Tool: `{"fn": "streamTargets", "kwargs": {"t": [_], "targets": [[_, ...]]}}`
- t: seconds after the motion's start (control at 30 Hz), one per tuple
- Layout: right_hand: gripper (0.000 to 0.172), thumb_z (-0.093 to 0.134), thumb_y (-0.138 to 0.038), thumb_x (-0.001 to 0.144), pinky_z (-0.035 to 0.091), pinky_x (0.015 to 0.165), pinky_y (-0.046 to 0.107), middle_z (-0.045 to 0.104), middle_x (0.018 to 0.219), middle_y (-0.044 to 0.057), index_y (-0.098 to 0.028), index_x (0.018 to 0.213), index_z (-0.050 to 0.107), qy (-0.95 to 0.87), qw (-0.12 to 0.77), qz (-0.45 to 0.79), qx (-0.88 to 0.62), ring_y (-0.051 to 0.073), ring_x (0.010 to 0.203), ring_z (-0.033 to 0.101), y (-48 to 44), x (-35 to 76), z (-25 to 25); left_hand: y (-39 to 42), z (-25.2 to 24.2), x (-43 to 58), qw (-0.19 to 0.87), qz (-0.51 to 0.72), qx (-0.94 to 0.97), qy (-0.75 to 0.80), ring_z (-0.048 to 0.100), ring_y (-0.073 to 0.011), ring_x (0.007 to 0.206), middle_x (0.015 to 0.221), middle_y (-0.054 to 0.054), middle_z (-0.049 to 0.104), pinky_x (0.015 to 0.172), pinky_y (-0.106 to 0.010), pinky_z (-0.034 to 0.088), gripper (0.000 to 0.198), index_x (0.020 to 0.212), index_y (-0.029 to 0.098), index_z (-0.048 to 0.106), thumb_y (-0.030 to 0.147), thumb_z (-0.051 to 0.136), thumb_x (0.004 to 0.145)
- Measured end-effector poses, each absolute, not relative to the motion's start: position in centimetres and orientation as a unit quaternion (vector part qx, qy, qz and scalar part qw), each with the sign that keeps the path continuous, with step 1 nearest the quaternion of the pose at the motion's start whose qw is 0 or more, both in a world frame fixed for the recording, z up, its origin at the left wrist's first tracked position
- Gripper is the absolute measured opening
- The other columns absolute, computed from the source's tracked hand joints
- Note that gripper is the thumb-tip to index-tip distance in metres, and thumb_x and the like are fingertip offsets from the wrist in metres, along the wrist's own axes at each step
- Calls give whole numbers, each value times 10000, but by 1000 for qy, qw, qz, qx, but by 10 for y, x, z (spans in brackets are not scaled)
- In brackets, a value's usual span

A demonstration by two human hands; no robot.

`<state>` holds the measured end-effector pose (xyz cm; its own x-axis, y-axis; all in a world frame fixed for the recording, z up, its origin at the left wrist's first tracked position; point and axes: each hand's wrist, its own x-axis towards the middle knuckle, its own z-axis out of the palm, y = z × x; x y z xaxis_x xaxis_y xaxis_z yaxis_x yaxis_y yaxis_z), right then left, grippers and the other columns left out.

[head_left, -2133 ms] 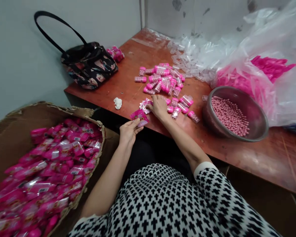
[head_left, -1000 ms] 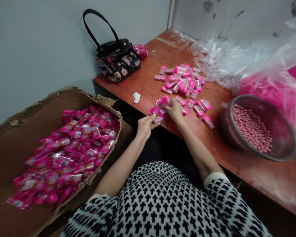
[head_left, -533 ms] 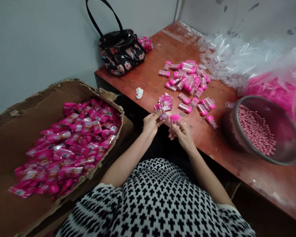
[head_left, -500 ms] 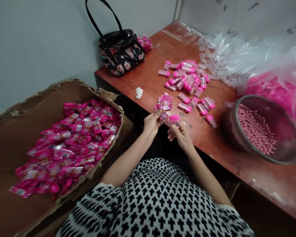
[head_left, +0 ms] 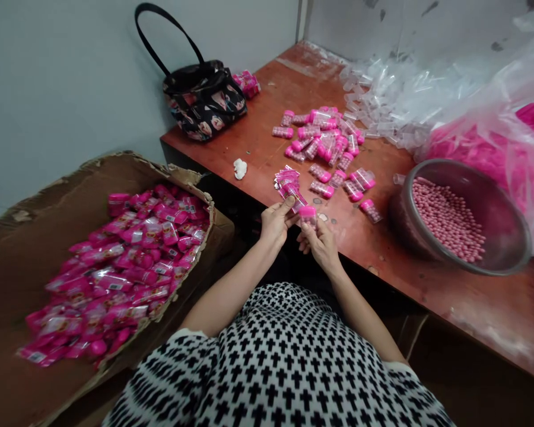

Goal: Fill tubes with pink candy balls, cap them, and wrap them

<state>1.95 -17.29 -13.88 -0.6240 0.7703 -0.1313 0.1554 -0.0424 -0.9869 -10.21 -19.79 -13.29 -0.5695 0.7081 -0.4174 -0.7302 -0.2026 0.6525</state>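
Observation:
My left hand [head_left: 275,224] is closed, thumb and fingers pinching a pink printed wrapper [head_left: 297,203] at the table's front edge. Just beyond it lies a small stack of pink wrappers [head_left: 286,177]. In my right hand [head_left: 323,244] is a clear candy bottle [head_left: 308,215] with a pink cap, held cap up beside the wrapper's end. Whether the bottle is partly inside the wrapper I cannot tell. Farther back on the table is a heap of similar capped bottles [head_left: 323,135] filled with pink balls, with several loose ones nearer me.
On my left stands a cardboard box [head_left: 200,237] holding many wrapped bottles [head_left: 129,255]. To the right is a grey bowl [head_left: 507,237] of pink balls [head_left: 447,219]. Clear empty tubes [head_left: 391,107] and a plastic bag of pink pieces [head_left: 471,142] lie behind; a floral handbag [head_left: 204,101] sits at the left corner.
The view has shifted slightly. My left hand has raised the wrapper's edge toward the bottle, and my right hand has brought the bottle closer to my left hand.

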Motion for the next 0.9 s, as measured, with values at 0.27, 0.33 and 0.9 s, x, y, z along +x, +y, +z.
{"fn": "streamTargets", "kwargs": {"t": [0.27,0.33,0.9], "targets": [[351,534,-538,807,408,347,159,593,597,-50,-196,856,472,-631,250,643,-357,70,401,539,-171,18,-141,-197,-130,-100,511,748,47,420,607,-116,544,620,-23,638,574,-246,496,393,704,91,615,363,831,521],[355,529,-545,808,401,343,157,592,592,-52,-198,847,465,-631,244,648,-349,69,398,537,-169,18,-142,-197,-130,-100,518,743,68,417,600,-112,534,629,-27,643,557,-240,490,397,733,89,630,377,821,538],[338,549,-529,804,362,305,150,591,575,-52,-199,788,475,-564,238,733,-298,62,363,512,-159,20,-146,-199,-130,-104,578,641,217,456,544,-111,427,511,-21,589,459,-244,440,329,573,89,608,361,793,579]]}}
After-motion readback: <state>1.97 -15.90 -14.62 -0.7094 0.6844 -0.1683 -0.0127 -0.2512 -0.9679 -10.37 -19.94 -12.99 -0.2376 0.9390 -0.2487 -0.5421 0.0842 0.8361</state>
